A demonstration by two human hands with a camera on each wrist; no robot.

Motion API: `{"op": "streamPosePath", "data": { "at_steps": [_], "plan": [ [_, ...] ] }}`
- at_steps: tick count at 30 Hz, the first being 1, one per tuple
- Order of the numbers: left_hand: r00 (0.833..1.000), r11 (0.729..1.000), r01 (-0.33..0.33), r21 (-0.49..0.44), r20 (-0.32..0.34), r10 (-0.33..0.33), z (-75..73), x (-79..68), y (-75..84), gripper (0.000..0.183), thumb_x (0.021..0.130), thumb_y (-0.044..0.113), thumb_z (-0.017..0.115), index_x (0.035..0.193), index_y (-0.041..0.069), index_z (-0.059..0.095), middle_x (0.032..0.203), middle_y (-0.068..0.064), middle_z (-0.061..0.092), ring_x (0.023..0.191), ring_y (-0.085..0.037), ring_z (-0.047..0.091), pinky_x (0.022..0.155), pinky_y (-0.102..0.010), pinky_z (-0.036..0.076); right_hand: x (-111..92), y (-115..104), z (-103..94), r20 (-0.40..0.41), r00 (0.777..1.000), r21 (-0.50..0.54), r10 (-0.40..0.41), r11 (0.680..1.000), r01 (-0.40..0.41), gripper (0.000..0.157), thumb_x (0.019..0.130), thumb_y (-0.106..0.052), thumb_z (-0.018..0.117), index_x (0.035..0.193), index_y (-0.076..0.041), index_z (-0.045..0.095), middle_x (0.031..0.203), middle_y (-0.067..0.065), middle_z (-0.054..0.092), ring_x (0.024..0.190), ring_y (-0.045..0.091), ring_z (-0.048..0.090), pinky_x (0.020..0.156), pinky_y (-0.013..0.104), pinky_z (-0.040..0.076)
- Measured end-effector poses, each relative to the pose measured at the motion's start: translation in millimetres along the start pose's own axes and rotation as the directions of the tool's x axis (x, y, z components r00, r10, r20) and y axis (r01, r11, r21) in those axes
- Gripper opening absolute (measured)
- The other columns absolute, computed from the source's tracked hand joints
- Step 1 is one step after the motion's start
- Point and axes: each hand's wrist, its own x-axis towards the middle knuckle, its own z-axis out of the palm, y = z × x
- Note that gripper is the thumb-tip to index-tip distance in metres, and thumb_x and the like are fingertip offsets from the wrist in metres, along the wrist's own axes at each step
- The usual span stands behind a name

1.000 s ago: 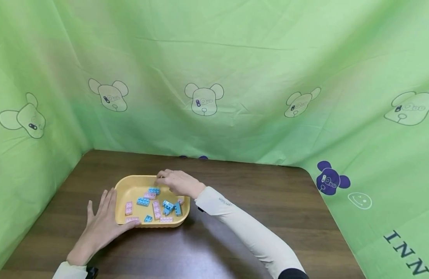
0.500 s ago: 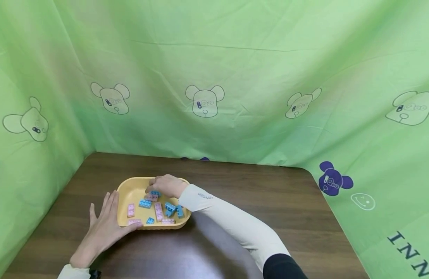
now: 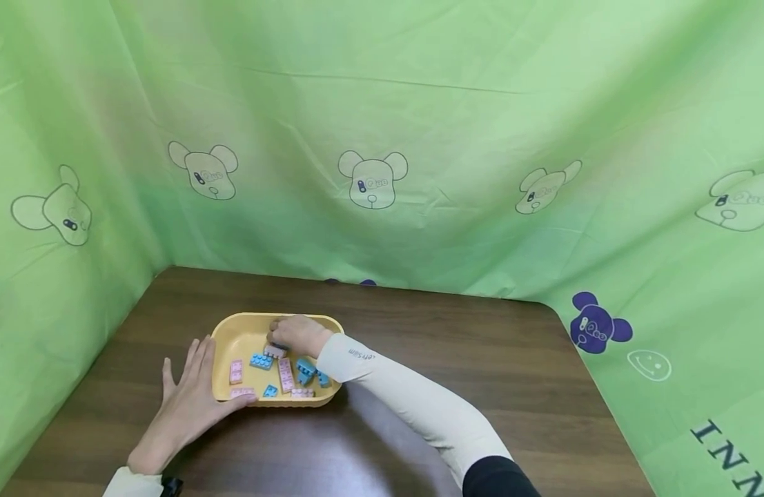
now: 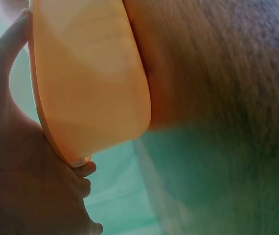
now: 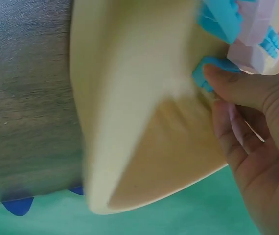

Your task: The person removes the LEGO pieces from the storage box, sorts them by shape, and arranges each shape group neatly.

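A yellow tray (image 3: 235, 345) with rounded corners stands on the table, holding several pink and blue toy building bricks. My left hand (image 3: 185, 400) rests against the tray's left end, fingers straight and spread, with the thumb along the front rim. The left wrist view shows that thumb at the rim and the fingertips past the tray's corner. My right hand (image 3: 299, 335) reaches inside toward the back wall. Between its thumb and fingers it pinches a blue brick (image 5: 198, 76), partly covered by the thumb. Right beside this brick is a pink brick (image 3: 275, 351).
Another blue brick (image 3: 261, 361) lies mid-tray, with a long pink brick (image 3: 285, 375) to its right. Stacked blue bricks (image 3: 305, 371) sit near the right wrist. The brown wooden table (image 3: 456, 359) meets a green printed curtain (image 3: 375, 235) behind and at both sides.
My right hand has moved left and down into the tray from above the back rim, and now pinches the blue brick there. My left hand keeps its place at the tray.
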Motion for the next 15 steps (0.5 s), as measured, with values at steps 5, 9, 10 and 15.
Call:
{"op": "streamPosePath", "data": {
  "at_steps": [5,9,10,15],
  "plan": [
    [1.000,1.000,-0.008,-0.006,-0.007,0.008,0.0,-0.2,0.4,0.134,0.082,0.071,0.078,0.163,-0.013,0.012,0.167,-0.037,0.019,0.156,-0.053,0.013,0.115,-0.082,-0.004,-0.4,0.4,3.7,-0.019,1.000,-0.015,0.000,1.000,0.000,0.034,0.100,-0.016,0.076,0.133,-0.026,0.074,0.126,-0.009,0.070,0.115,0.005,0.065,0.099,0.015,0.050],
    [1.000,1.000,-0.006,0.000,-0.005,0.006,0.5,0.0,-0.2,0.135,0.082,0.071,0.078,0.163,-0.013,0.011,0.167,-0.037,0.019,0.156,-0.053,0.014,0.115,-0.082,-0.004,-1.1,0.1,4.3,-0.029,1.000,-0.036,0.002,0.999,-0.003,0.030,0.100,-0.017,0.074,0.129,-0.026,0.075,0.125,-0.010,0.071,0.113,0.004,0.066,0.096,0.014,0.050],
    [1.000,1.000,-0.005,0.001,-0.005,0.005,0.6,0.1,-0.4,0.135,0.082,0.072,0.078,0.163,-0.013,0.011,0.167,-0.037,0.019,0.156,-0.053,0.014,0.115,-0.082,-0.003,-1.3,-0.1,4.0,-0.031,1.000,-0.041,0.005,0.999,-0.006,0.028,0.101,-0.017,0.073,0.127,-0.025,0.076,0.124,-0.010,0.071,0.112,0.004,0.066,0.095,0.014,0.051],
    [1.000,1.000,0.003,-0.001,-0.002,-0.003,0.0,0.1,-1.4,0.136,0.081,0.072,0.078,0.163,-0.013,0.010,0.167,-0.037,0.018,0.156,-0.053,0.013,0.115,-0.082,-0.005,-2.5,-0.5,-0.4,-0.055,0.998,-0.055,0.025,0.998,-0.028,0.021,0.101,-0.017,0.073,0.120,-0.021,0.079,0.122,-0.007,0.073,0.109,0.007,0.068,0.091,0.015,0.054]
  ]
}}
